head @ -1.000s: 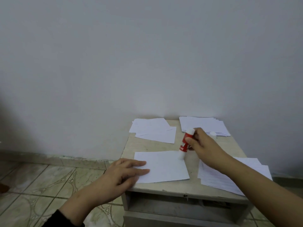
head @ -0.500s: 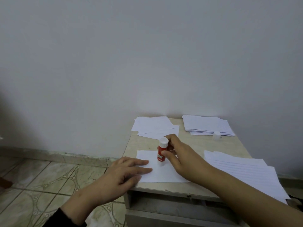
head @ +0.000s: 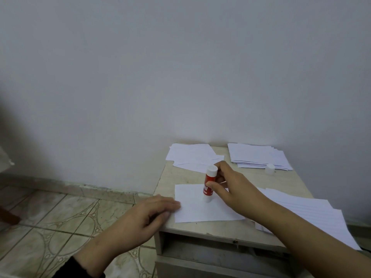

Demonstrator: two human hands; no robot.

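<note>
Right hand gripping glue stick, left hand beside

dim, soft even light; edges slightly warped

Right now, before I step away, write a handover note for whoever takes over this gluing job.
Left grip: fingers flat, pressing the left edge of the sheet on the table.
Right grip: holds the glue stick upright, tip down on the sheet's middle.
Done: cap is off, standing by the far right stack.
Left: probably spread glue, recap; no glue trace is visible on the sheet.
</note>
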